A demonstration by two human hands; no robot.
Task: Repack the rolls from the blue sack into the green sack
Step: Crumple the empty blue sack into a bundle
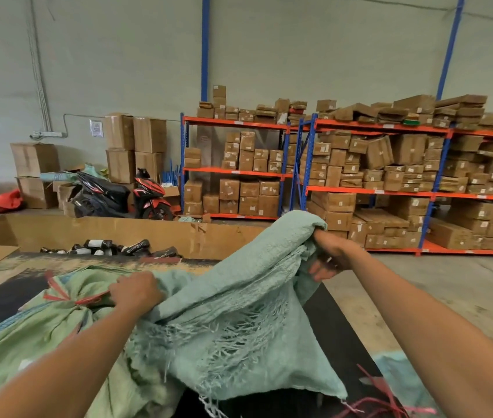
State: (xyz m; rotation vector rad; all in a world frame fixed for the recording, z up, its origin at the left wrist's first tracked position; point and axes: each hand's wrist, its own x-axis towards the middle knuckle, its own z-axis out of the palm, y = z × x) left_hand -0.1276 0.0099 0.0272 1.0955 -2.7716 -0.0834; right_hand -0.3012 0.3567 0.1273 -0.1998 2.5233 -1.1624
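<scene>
fingers of our right hand [331,256] curl around a raised fold of the pale blue-green woven plastic sack [233,312], gripping its bunched upper edge and lifting it high. our left hand [136,291] has its fingers closed over the same sack's cloth lower down, pinching it just beside the tied neck of the light green woven sack [27,333]. the blue-green sack hangs limp between both hands, its frayed open edge trailing loose threads towards us over a dark mat [338,342]. the green sack lies bulging at the mat's near left, its neck bound with red plastic strapping [61,297]. beyond the mat's far edge, small dark wrapped rolls with white labels [112,247] lie heaped in a low brown cardboard tray [136,230]. more red strapping [381,399] lies at the near right corner. behind stand orange and blue shelves of cardboard boxes [359,176] and a red and black scooter [124,197].
</scene>
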